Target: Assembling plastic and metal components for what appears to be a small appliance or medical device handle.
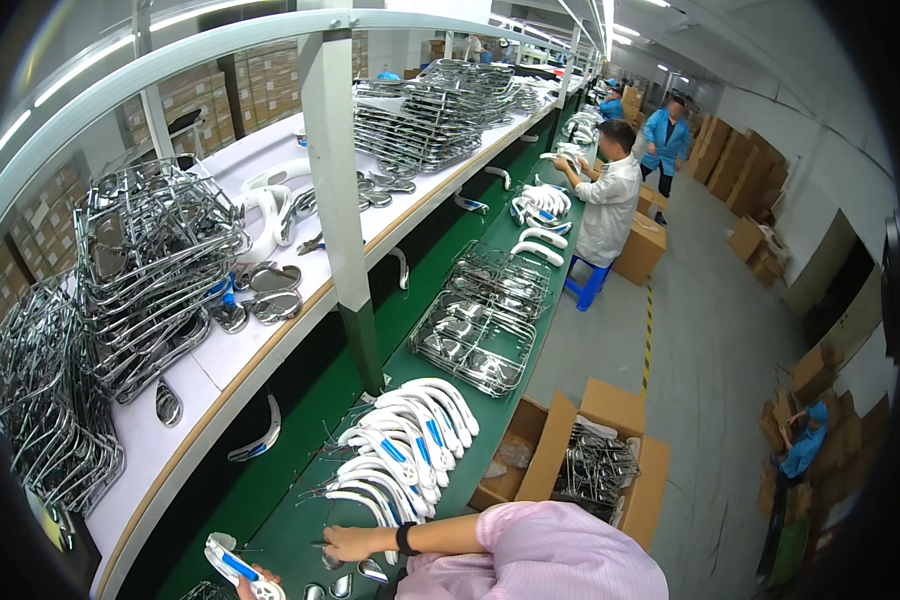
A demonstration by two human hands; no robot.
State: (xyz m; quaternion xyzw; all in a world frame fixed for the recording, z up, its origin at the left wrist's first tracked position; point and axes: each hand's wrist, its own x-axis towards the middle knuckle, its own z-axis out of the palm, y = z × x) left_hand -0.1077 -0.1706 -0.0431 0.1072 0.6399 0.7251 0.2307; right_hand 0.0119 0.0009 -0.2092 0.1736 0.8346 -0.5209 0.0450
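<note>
My left hand (260, 580) at the bottom edge is closed around a white curved plastic handle (232, 562) with a blue stripe; the lens edge cuts off part of this hand. To its right, my right hand (350, 543), with a black band on the wrist, reaches over the green belt. Its fingers are pinched on a small grey metal piece (318, 544), too small to tell its kind. Several shiny chrome oval pieces (373, 570) lie just below that hand. Beyond it, a dense row of white curved handles (400, 450) with blue stripes rests on the belt.
Chrome wire racks (480, 340) sit farther along the green belt (300, 515). A white shelf (210, 375) on the left bears stacked chrome frames (150, 280), beside an upright post (335, 180). An opened carton (595, 465) stands on the right. Co-workers (610, 200) are farther off.
</note>
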